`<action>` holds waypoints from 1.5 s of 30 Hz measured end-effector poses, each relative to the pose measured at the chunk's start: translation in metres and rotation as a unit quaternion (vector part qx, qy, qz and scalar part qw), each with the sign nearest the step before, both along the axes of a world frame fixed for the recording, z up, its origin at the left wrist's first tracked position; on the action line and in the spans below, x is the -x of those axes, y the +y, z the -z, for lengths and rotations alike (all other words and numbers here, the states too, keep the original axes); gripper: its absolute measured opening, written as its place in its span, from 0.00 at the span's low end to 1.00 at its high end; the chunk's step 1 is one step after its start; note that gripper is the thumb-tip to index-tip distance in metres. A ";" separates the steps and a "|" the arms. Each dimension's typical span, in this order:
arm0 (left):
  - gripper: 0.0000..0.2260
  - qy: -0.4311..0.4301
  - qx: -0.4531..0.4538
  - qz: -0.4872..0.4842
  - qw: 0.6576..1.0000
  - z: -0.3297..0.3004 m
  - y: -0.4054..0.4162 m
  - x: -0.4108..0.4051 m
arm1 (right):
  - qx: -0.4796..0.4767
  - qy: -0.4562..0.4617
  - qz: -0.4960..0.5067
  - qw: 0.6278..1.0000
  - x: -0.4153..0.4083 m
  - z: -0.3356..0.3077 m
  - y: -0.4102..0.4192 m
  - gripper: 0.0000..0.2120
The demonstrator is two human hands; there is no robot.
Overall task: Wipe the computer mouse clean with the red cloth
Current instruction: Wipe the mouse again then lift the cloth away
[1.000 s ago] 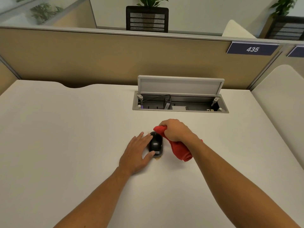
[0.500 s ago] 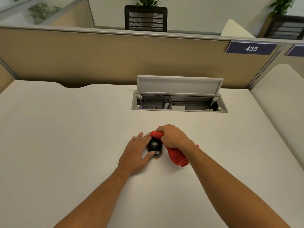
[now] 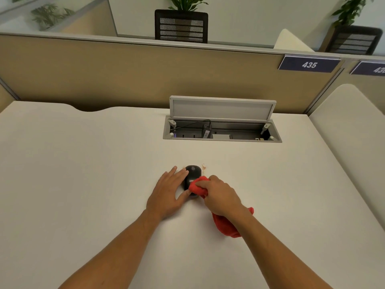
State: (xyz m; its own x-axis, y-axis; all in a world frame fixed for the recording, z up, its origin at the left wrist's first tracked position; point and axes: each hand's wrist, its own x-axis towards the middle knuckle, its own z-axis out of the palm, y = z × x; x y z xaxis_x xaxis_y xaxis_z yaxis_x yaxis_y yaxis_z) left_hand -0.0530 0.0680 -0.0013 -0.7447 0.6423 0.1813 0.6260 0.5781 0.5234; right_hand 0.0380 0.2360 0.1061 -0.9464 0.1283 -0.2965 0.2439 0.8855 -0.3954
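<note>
A black computer mouse [image 3: 192, 173] lies on the white desk [image 3: 83, 174] near the middle. My left hand [image 3: 168, 195] rests against its left side, fingers along the far edge and thumb at the near end, holding it in place. My right hand [image 3: 220, 196] grips a bunched red cloth [image 3: 196, 185] and presses it on the near right part of the mouse. The cloth's loose end [image 3: 226, 227] trails under my right wrist onto the desk. The front of the mouse shows uncovered.
An open cable tray [image 3: 221, 134] with its lid raised is set into the desk behind the mouse. A small brownish smudge [image 3: 203, 167] marks the desk just right of the mouse. A tan partition [image 3: 125, 74] runs along the back edge.
My right hand has drawn the red cloth from the far end of the mouse back toward its near end. The left hand has stayed against the mouse.
</note>
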 end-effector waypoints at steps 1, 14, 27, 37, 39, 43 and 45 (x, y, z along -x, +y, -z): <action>0.28 -0.001 0.002 0.001 1.000 0.000 0.000 0.000 | -0.006 0.004 -0.004 1.000 -0.004 0.001 -0.001 0.18; 0.24 -0.008 0.003 0.005 1.000 0.001 -0.001 0.001 | -0.054 0.077 0.016 0.995 -0.015 -0.003 -0.003 0.22; 0.20 0.003 0.020 0.023 1.000 0.002 0.000 0.005 | -0.119 0.041 -0.106 0.986 -0.026 0.012 -0.016 0.22; 0.21 -0.002 0.003 0.001 1.000 0.002 -0.001 0.003 | -0.123 0.042 -0.059 0.990 -0.039 0.006 0.000 0.26; 0.22 -0.010 -0.008 -0.026 1.000 0.002 -0.001 0.001 | -0.085 0.063 -0.010 0.994 -0.042 0.005 0.006 0.29; 0.22 0.004 0.000 -0.078 0.997 0.001 -0.001 0.000 | 0.039 0.087 0.140 0.986 -0.043 0.005 0.023 0.36; 0.23 0.010 0.002 -0.093 0.996 0.001 -0.001 0.000 | 0.105 0.102 0.218 0.965 -0.042 0.001 0.036 0.36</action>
State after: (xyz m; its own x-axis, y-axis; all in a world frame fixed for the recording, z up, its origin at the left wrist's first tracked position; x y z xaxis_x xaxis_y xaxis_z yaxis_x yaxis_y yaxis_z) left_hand -0.0532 0.0667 -0.0021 -0.8470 0.4949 0.1941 0.5182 0.6871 0.5094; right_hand 0.0799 0.2715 0.1046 -0.8580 0.4839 -0.1725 0.4725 0.6116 -0.6345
